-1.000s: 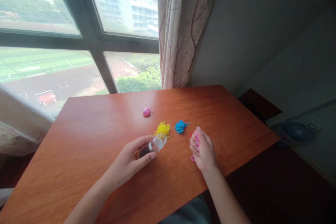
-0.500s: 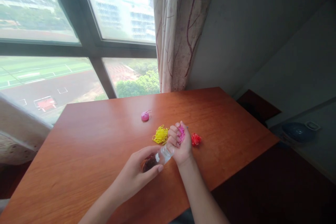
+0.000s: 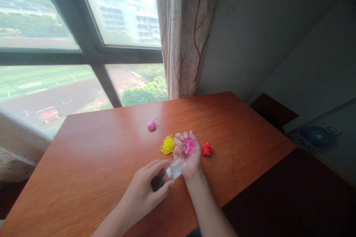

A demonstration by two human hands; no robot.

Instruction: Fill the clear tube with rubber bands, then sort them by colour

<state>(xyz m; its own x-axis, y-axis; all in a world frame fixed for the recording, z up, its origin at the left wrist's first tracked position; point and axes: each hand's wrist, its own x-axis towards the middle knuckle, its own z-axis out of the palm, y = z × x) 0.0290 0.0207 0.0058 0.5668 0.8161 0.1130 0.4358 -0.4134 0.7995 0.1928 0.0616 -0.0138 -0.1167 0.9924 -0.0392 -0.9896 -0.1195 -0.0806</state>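
My left hand is wrapped round a small clear bottle, tilted with its mouth toward my right palm. Its lower end is dark behind my fingers. My right hand is turned palm up, fingers curled over a bunch of pink rubber bands. The bottle's mouth is close to the heel of that hand; whether they touch I cannot tell. A heap of yellow rubber bands lies just left of my right hand, and a red heap to its right. Something small and blue shows behind the thumb.
A round pink object with a thin loop stands farther back on the brown wooden table. Beyond the table are a window and a patterned curtain. At the far right is a large blue water jug.
My right fingers have loosened a little, so more of the pink rubber bands shows. The bottle's mouth has shifted slightly at the right palm. The view has turned a bit.
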